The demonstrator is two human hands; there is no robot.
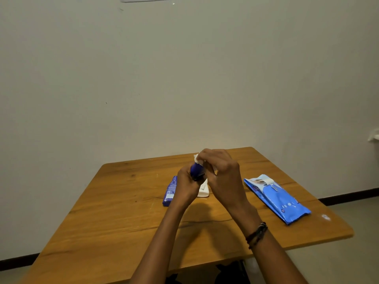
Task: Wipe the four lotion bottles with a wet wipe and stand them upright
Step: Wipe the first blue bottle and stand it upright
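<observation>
Hands (185, 186) (222, 177) grip blue bottle (197, 170) and wipe (198, 158).

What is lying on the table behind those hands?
A blue lotion bottle lies flat beside the left hand, and a white bottle shows between both hands. The right hand covers most of it; anything further is hidden.

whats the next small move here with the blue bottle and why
Probably slide the wet wipe down the blue bottle. The right hand presses the wipe only at the bottle's top end, while the left hand grips its lower part, so most of the body looks unwiped. A second blue bottle and a white bottle lie flat on the table, waiting.
</observation>
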